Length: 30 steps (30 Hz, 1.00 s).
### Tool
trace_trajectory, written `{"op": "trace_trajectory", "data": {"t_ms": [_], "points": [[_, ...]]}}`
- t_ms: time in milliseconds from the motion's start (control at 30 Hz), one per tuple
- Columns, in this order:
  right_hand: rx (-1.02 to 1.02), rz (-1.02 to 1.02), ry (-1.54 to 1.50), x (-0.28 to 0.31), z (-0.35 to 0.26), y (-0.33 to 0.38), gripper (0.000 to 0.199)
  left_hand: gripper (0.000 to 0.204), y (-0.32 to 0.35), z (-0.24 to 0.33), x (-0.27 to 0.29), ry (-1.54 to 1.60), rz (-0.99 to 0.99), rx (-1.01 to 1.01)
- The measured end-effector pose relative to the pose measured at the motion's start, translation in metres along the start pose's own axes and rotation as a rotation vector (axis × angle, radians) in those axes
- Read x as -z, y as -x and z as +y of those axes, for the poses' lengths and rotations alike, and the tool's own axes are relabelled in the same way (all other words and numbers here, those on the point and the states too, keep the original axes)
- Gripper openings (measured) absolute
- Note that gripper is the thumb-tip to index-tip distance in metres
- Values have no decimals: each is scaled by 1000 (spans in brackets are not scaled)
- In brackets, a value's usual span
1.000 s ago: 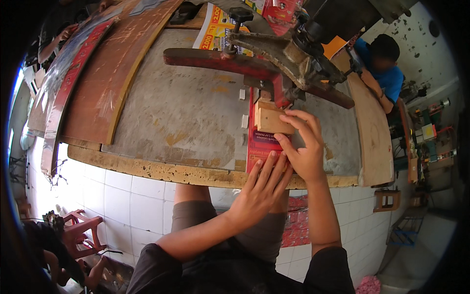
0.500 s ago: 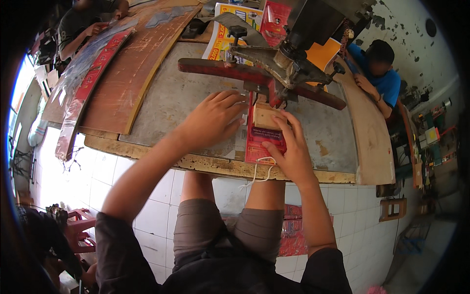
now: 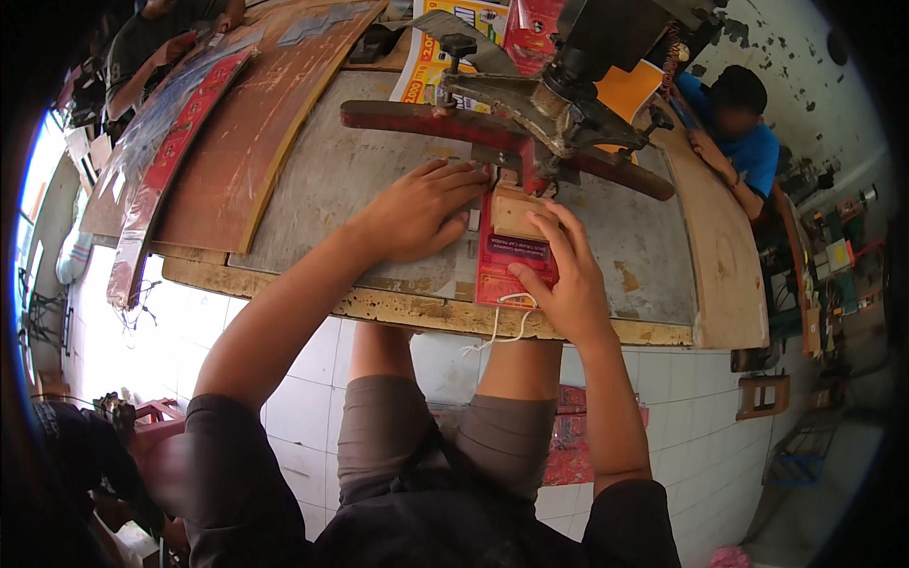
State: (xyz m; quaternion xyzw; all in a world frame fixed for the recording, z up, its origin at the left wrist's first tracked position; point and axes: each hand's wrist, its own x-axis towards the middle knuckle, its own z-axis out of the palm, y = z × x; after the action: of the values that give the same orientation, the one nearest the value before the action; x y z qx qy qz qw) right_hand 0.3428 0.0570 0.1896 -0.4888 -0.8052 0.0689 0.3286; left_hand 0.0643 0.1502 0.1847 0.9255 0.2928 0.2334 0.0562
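A flat red printed pack point(image 3: 504, 287) lies at the front of the grey metal plate point(image 3: 398, 123), with a small wooden block point(image 3: 517, 210) on its upper part. Over the block and the pack's right side rests my right hand point(image 3: 576, 279), fingers apart, fingertips on the block's right edge and thumb on the pack. My left hand point(image 3: 426, 210) is stretched out, its fingertips at the pack's upper left edge. White string point(image 3: 502, 333) hangs off the pack's near end. Just beyond the block stands a machine with a red crossbar point(image 3: 426, 130), partly hiding the block's far end.
The wooden table edge point(image 3: 407, 317) runs in front of me. At left, a brown board point(image 3: 241, 156) bears a long red plastic strip point(image 3: 180, 161). Printed sheets point(image 3: 437, 71) lie behind the machine. One person in blue point(image 3: 743, 142) sits at right; another person's arm point(image 3: 156, 71) shows far left.
My left hand has moved slightly right and forward, its fingertips now up against the pack's upper left edge. My right hand stays over the block and pack. The view has shifted slightly.
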Motion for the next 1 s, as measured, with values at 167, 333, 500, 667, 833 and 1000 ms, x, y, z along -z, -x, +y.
{"op": "trace_trajectory", "data": {"t_ms": [167, 333, 500, 667, 833, 1000], "points": [[-10, -8, 15, 1, -4, 0, 69, 59, 1, -3, -2, -10, -12, 3], [-3, 1, 25, 1, -4, -1, 69, 61, 1, -3, 0, -24, -17, 14], [-19, 9, 14, 2, -2, 3, 68, 62, -2, 0, -1, 1, -19, 22], [-23, 16, 13, 3, 0, 4, 66, 63, -4, 3, 0, -8, -51, 43], [-4, 89, -116, 7, -1, 3, 61, 55, 2, 13, 14, -15, -16, 73], [-227, 326, -325, 4, 38, 6, 41, 47, 12, 70, 25, -5, 94, 164]]}}
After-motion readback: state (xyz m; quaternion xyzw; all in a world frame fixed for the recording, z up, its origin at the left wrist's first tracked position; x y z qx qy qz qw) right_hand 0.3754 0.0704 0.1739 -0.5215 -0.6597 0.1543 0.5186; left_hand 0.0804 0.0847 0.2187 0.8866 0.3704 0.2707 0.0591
